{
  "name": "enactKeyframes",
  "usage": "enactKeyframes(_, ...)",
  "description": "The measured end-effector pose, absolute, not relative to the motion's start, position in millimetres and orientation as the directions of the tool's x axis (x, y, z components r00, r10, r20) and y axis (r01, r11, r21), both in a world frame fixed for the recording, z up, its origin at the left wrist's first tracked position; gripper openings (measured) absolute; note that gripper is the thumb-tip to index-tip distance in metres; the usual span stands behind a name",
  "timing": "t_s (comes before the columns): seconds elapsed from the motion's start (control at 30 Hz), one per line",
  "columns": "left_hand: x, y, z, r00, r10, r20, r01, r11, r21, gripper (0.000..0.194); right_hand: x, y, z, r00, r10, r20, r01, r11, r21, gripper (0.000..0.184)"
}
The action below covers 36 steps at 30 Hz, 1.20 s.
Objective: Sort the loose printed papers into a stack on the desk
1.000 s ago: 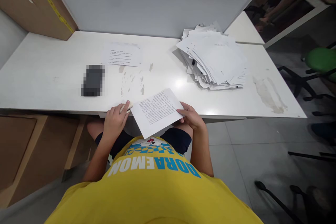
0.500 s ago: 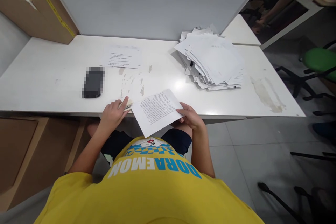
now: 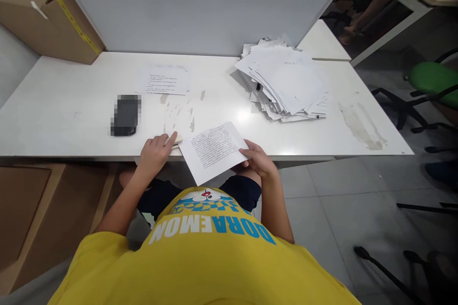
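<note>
My left hand (image 3: pixel 154 153) is closed around a small, pale stapler (image 3: pixel 176 144), mostly hidden by the fingers, with the forefinger stretched along its top. The stapler's narrow end meets the left corner of a printed sheet of paper (image 3: pixel 213 152). Whether more sheets lie under that one I cannot tell. My right hand (image 3: pixel 260 158) pinches the sheet's right edge, thumb on top and fingers beneath. The paper is held tilted over the table's front edge, above my lap.
On the white table (image 3: pixel 89 105) lie a blurred black phone-like object (image 3: pixel 125 115), another printed sheet (image 3: pixel 164 80) and a messy paper pile (image 3: pixel 286 78). A cardboard box (image 3: pixel 53 24) stands back left, before a grey partition (image 3: pixel 200 5). A green chair (image 3: pixel 432 78) is at right.
The view has shifted slightly. My left hand has moved a little on the stapler, and more of its pale upper part shows. My right hand and the sheet have hardly moved.
</note>
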<state>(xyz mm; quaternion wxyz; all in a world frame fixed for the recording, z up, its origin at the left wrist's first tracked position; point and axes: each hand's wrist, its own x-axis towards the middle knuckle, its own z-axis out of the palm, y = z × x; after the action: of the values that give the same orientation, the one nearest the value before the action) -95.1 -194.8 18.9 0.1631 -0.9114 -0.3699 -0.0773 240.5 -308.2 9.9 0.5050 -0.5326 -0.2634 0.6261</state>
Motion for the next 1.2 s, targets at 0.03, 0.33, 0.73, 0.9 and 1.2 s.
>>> enactKeyframes(0.03,-95.6,-194.1,18.7,0.727,0.631,0.27,0.686,-0.682,-0.253,0.047,240.2,-308.6,10.7,0.087,0.912,-0.401,-0.368,-0.345,-0.864,0.041)
enactKeyframes(0.33,-93.1,-188.6,13.6,0.756,0.561,0.337,0.644,-0.73,-0.228,0.051,227.5,-312.7,4.8,0.156,0.896,-0.415,-0.497,-0.292,-0.817,0.042)
enactKeyframes(0.73,-86.8,-177.6,8.8,0.742,0.559,0.37,0.637,-0.759,-0.132,0.051,224.9,-320.9,-1.0,0.144,0.909,-0.392,-0.431,-0.299,-0.852,0.05)
enactKeyframes(0.9,-87.6,-177.7,8.8,0.749,0.57,0.337,0.627,-0.775,-0.083,0.052,224.5,-320.9,-1.5,0.162,0.901,-0.402,-0.424,-0.304,-0.853,0.049)
enactKeyframes(1.2,-84.7,-177.8,8.8,0.754,0.586,0.297,0.632,-0.77,-0.086,0.047,223.8,-320.8,-4.5,0.168,0.907,-0.385,-0.402,-0.294,-0.867,0.051)
